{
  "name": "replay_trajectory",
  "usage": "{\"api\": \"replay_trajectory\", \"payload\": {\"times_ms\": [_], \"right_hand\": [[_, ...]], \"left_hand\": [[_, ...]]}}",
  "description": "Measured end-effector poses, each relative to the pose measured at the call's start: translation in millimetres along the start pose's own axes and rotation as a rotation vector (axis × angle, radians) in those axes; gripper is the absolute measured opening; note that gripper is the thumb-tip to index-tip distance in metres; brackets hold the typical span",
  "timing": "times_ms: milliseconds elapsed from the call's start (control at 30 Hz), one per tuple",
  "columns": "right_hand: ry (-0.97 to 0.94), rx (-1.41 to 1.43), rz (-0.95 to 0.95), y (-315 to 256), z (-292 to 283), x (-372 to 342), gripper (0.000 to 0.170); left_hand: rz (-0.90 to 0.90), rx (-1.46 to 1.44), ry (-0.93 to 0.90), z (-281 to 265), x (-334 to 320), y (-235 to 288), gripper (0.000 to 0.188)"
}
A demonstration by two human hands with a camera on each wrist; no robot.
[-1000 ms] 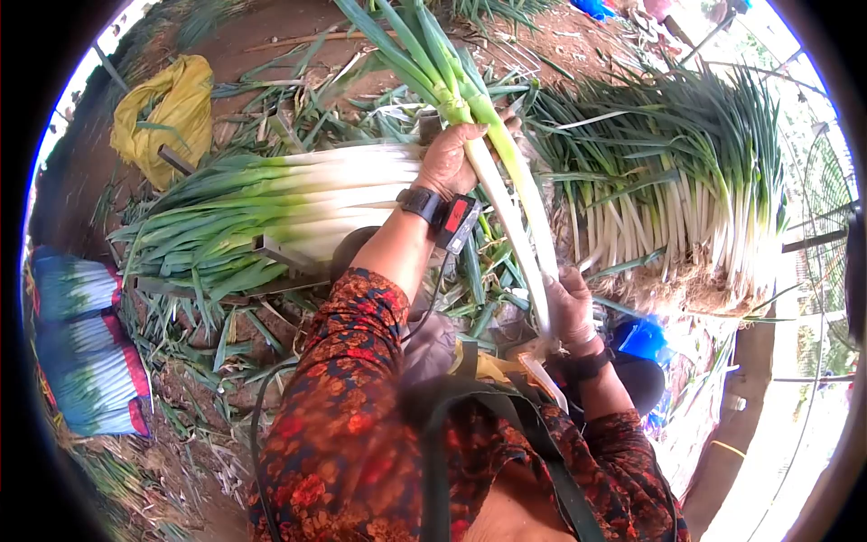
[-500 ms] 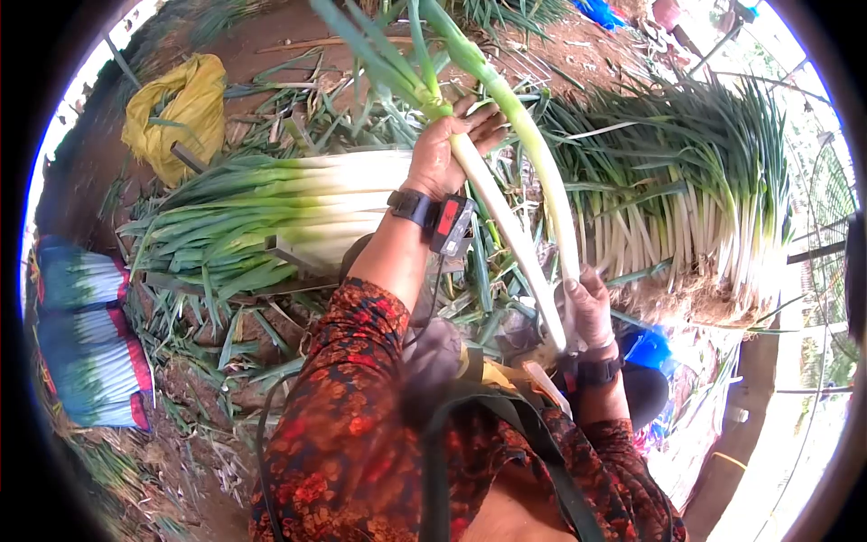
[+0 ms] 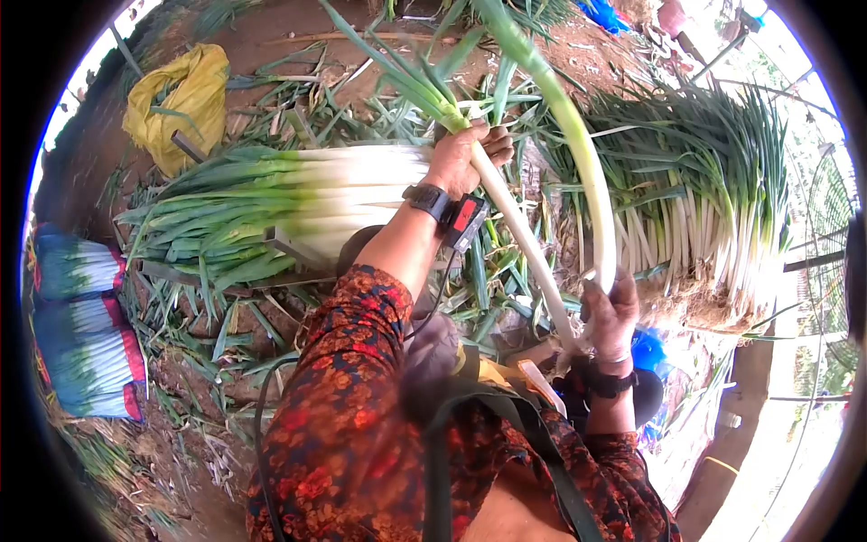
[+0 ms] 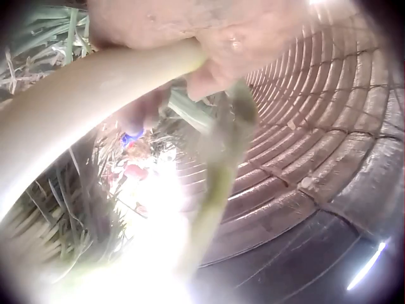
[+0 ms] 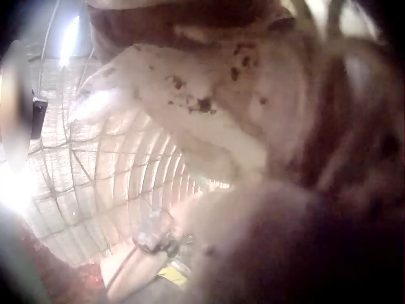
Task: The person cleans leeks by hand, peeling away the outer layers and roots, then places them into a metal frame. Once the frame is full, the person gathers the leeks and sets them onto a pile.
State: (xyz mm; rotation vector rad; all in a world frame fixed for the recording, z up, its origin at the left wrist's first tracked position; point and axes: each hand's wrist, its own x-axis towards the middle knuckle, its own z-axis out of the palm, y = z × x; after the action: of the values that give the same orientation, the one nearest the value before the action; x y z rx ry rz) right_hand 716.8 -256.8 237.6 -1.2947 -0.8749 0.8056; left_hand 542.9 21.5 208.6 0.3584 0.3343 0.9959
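My left hand grips a leek just below its green leaves; its white stalk slants down toward the right, root end low beside my right wrist. Another, thicker leek arches to the right of it, its white lower end pinched by my right hand. In the left wrist view, a pale stalk passes under the fingers of my left hand. Dirt specks mark my right hand in the right wrist view, where its hold is hard to make out.
A row of leeks lies at left on a metal-posted frame, near a yellow sack. Rooted leeks are heaped at right. Packed bundles lie far left, and a blue bag near my right wrist. Leaf scraps cover the ground.
My right hand has moved right with the thicker leek, widening the gap between the two stalks. My left fingers, spread half a second ago, are now more curled.
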Motion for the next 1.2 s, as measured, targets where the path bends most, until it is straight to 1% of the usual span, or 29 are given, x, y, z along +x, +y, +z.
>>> {"api": "replay_trajectory", "payload": {"times_ms": [33, 67, 100, 133, 167, 200, 233, 267, 300, 333, 367, 400, 433, 467, 500, 567, 600, 700, 733, 767, 800, 833, 867, 933, 1000, 1033, 1100, 1167, 1200], "right_hand": [[-0.006, 0.008, 0.030, -7.9, -2.5, -1.7, 0.035], [-0.054, 0.027, -0.012, -10.0, -5.6, -1.5, 0.041], [-0.028, -0.025, -0.002, -10.1, -3.8, -2.3, 0.042], [-0.002, -0.079, 0.010, -10.2, -1.1, -4.3, 0.042], [0.026, -0.132, 0.020, -10.8, 0.7, -5.7, 0.042], [0.012, -0.209, 0.003, -8.8, 0.9, -6.5, 0.043], [0.000, -0.244, -0.024, -3.3, 0.4, -8.6, 0.041], [0.009, -0.340, -0.023, -0.9, 5.0, -10.9, 0.040], [0.018, -0.435, -0.023, 1.6, 12.7, -13.4, 0.039], [0.017, -0.275, 0.086, 8.2, 17.0, -18.8, 0.036], [-0.009, -0.564, 0.111, 17.1, 17.5, -19.3, 0.036], [-0.042, -0.568, 0.173, 15.1, 22.2, -21.9, 0.036], [-0.073, -0.574, 0.238, 12.9, 25.4, -25.6, 0.037], [-0.131, -0.682, 0.140, 24.0, 20.6, -26.9, 0.036], [-0.121, -0.749, 0.045, 27.3, 19.7, -28.7, 0.035], [-0.102, -0.878, -0.143, 32.5, 19.0, -33.6, 0.034], [-0.121, -0.893, -0.154, 38.5, 15.0, -33.3, 0.035], [-0.263, -0.912, 0.060, 42.7, 11.2, -39.7, 0.040], [-0.311, -0.940, 0.076, 43.1, 13.5, -43.9, 0.047], [-0.323, -0.880, 0.069, 45.3, 19.5, -48.9, 0.053], [-0.250, -0.650, 0.186, 69.1, 15.8, -52.0, 0.054], [-0.214, -0.584, 0.200, 77.9, 17.5, -53.9, 0.053], [-0.177, -0.517, 0.212, 86.6, 19.3, -55.8, 0.052], [-0.186, -0.709, 0.026, 72.0, 34.2, -57.0, 0.044], [-0.319, -0.953, -0.119, 87.4, 28.0, -41.6, 0.034], [-0.346, -0.961, -0.173, 93.7, 27.1, -31.8, 0.035], [-0.387, -0.829, -0.276, 98.0, 33.6, -5.6, 0.037], [-0.440, -0.795, -0.360, 92.7, 53.9, 25.0, 0.040], [-0.461, -0.808, -0.397, 88.8, 69.6, 39.4, 0.041]], "left_hand": [[-0.019, -0.013, -0.007, -8.3, 4.4, -3.0, 0.024], [-0.037, -0.023, -0.017, -16.8, 10.0, -5.4, 0.023], [-0.056, -0.034, -0.028, -14.7, 7.8, -4.8, 0.022], [0.006, 0.026, 0.000, -10.6, 5.7, -9.1, 0.028], [0.007, 0.016, 0.013, -7.2, 3.6, -10.2, 0.032], [0.007, 0.007, 0.023, -3.6, 1.4, -10.2, 0.036], [0.007, 0.000, 0.035, -1.0, -1.2, -10.5, 0.040], [0.015, -0.004, 0.014, 0.8, -3.8, -10.7, 0.059], [0.050, -0.028, 0.034, 5.4, -6.2, -11.6, 0.061], [0.086, -0.051, 0.055, 11.2, -8.2, -13.9, 0.063], [0.120, -0.075, 0.076, 15.8, -11.5, -15.6, 0.065], [0.143, 0.004, 0.137, 21.5, -20.7, -16.2, 0.061], [-0.008, -0.014, 0.095, 5.7, -13.4, -21.5, 0.054], [-0.020, 0.006, 0.129, 2.3, -12.6, -25.1, 0.047], [-0.031, 0.026, 0.162, 1.1, -11.8, -28.1, 0.040], [-0.026, 0.035, 0.084, -1.5, -8.3, -30.3, 0.029], [-0.005, 0.025, 0.114, 1.6, -10.4, -31.1, 0.023], [0.058, 0.103, 0.131, 0.2, -7.9, -35.1, 0.023], [0.090, 0.084, 0.186, 1.8, -6.1, -37.7, 0.025], [0.121, 0.102, 0.191, 1.5, -5.5, -38.6, 0.026], [0.149, 0.121, 0.197, -0.4, -5.1, -39.4, 0.026], [0.179, 0.142, 0.204, -2.5, -4.8, -39.0, 0.027], [0.255, 0.192, 0.207, -4.2, -3.4, -37.0, 0.030], [0.305, 0.188, 0.262, -4.4, -1.3, -31.0, 0.031], [0.348, 0.218, 0.304, -7.6, -5.3, -16.4, 0.032], [0.383, 0.163, 0.341, 10.9, -24.8, -0.6, 0.032], [0.471, 0.194, 0.275, -10.4, -16.4, 23.8, 0.032], [0.481, 0.252, 0.269, -9.0, -41.5, 69.5, 0.035], [0.496, 0.395, 0.208, -9.7, -61.5, 99.3, 0.037]]}}
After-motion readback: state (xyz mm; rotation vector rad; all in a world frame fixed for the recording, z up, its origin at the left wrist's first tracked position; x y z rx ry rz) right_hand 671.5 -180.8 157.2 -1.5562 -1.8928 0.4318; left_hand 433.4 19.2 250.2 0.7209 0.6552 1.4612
